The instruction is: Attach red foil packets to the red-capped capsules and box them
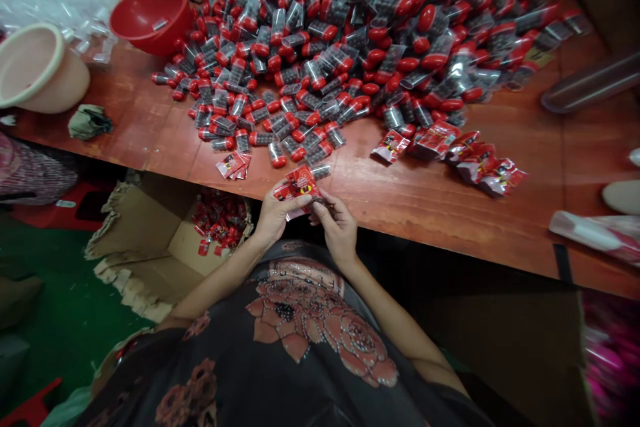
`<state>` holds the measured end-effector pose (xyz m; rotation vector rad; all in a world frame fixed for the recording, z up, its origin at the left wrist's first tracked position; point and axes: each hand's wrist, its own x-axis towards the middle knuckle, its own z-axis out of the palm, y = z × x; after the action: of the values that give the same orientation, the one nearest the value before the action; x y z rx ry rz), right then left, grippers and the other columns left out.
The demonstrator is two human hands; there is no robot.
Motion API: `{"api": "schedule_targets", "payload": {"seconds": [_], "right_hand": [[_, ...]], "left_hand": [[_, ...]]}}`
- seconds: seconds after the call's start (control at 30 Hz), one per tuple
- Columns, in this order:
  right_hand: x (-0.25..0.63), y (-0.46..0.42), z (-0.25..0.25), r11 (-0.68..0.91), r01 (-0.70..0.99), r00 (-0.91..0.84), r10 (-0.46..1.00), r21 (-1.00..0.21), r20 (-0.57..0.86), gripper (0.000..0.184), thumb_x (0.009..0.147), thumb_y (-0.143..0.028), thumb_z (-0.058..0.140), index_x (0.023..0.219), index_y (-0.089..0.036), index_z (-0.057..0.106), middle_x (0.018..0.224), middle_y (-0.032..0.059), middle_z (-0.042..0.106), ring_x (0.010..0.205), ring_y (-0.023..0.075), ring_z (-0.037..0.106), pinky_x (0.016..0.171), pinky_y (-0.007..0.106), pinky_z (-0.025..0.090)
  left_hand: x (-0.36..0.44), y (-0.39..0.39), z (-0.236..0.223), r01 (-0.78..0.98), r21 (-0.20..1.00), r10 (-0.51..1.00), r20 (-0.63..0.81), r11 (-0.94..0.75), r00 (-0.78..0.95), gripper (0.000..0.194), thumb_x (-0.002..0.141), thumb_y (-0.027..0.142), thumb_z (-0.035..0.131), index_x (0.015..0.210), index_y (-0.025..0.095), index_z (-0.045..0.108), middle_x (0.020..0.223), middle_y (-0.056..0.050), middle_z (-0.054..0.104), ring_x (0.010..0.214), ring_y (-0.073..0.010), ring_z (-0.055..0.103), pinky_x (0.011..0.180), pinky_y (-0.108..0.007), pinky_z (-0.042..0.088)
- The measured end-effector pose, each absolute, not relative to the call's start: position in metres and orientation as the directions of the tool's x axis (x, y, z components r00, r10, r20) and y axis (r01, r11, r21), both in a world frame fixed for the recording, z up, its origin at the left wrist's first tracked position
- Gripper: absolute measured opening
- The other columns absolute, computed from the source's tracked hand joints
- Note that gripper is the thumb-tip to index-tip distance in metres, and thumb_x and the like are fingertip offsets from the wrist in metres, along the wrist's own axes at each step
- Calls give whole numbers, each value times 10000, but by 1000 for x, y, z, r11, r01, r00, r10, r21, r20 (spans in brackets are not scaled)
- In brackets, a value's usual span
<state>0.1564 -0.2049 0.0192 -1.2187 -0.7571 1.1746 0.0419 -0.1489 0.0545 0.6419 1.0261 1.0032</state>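
Red packet: printed red packet (pixel 301 180), being held up between both hands just off the bench's near edge (pixel 425 213); figures and lettering showing, words staying too small to read.
Left hand: left hand (pixel 271 217), grip clamping on the packet's left side, thumb lying across its face.
Right hand: right hand (pixel 341 230), grip pinching at the packet's right edge.
Red-ended containers: clear, dark-filled containers (pixel 320 47), lying heaped across the bench beyond the hands.
Packets, left: small fanned group (pixel 233 165), resting near the bench edge.
Packets, right: overlapping row (pixel 470 155), lying before the heap; print not reading clearly.
Bowl: red bowl (pixel 150 17), standing left of the heap, beside a pale tub (pixel 53 73).
Carton: torn-edged carton (pixel 145 213), sitting below the bench, containing red packets.
Shirt: dark floral shirt (pixel 300 320), showing a lettered band, wording not reading.
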Motion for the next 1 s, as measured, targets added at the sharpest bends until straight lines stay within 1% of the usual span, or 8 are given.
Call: {"api": "schedule_targets", "payload": {"seconds": [0.13, 0.2, 0.27, 0.37, 0.5, 0.7, 0.9, 1.0], "right_hand": [[155, -202, 24, -87, -349, 315, 927, -933, -204, 247, 823, -355, 656, 1042, -268, 584, 813, -33, 637, 577, 95, 625, 526, 244, 560], [155, -201, 27, -107, -366, 265, 940, -924, -214, 280, 810, -352, 669, 1062, -277, 574, 866, -23, 648, 597, 97, 634, 548, 248, 570], [155, -201, 28, -126, -377, 202, 956, -917, -215, 353, 796, -334, 682, 1129, -294, 573, 980, 3, 662, 686, 113, 656, 635, 275, 594], [154, -201, 25, -136, -416, 183, 956, -899, -229, 439, 776, -318, 698, 1196, -313, 573, 1137, 27, 645, 815, 143, 666, 744, 320, 605], [156, -203, 19, -144, -458, 174, 953, -877, -248, 501, 773, -316, 702, 1252, -335, 554, 1126, 21, 630, 803, 142, 666, 736, 327, 611], [167, -204, 25, -227, -400, 67, 959, -888, -275, 659, 746, -297, 727, 1352, -380, 483, 980, -3, 605, 675, 124, 661, 659, 313, 614], [163, -202, 28, -226, -343, 55, 964, -912, -259, 542, 780, -308, 685, 1295, -372, 528, 977, 3, 621, 698, 133, 650, 661, 335, 614], [163, -201, 21, -212, -285, 47, 971, -935, -234, 526, 778, -312, 685, 1281, -360, 538, 1010, 8, 623, 725, 134, 643, 680, 336, 603]], "left_hand": [[42, -146, 51, -380, 821, 905, -395, 425, 160, 497, 564, 246, 852, 1023, 172, 674, 926, -46, 741, 791, -168, 688, 792, -309, 536], [41, -146, 52, -374, 827, 907, -401, 420, 132, 522, 557, 250, 856, 1041, 179, 672, 940, -48, 741, 800, -180, 691, 783, -323, 544], [40, -147, 52, -373, 835, 912, -398, 404, 95, 513, 558, 253, 856, 1033, 184, 674, 946, -44, 739, 796, -182, 690, 758, -324, 553], [40, -153, 51, -350, 835, 904, -416, 424, 104, 418, 581, 272, 845, 954, 171, 685, 901, -35, 735, 748, -171, 680, 709, -311, 555], [38, -155, 48, -299, 818, 871, -464, 491, 161, 389, 576, 274, 850, 913, 159, 693, 871, -32, 731, 732, -164, 673, 712, -314, 550], [32, -144, 50, -320, 834, 893, -423, 449, 151, 353, 562, 277, 856, 853, 155, 697, 822, -26, 726, 716, -155, 665, 740, -302, 532], [34, -150, 55, -263, 804, 845, -492, 533, 207, 364, 532, 262, 857, 834, 154, 686, 759, -22, 709, 640, -161, 647, 636, -296, 530], [33, -151, 56, -284, 802, 851, -487, 525, 197, 386, 512, 252, 867, 837, 156, 684, 769, -23, 712, 656, -166, 655, 638, -298, 535]]}}
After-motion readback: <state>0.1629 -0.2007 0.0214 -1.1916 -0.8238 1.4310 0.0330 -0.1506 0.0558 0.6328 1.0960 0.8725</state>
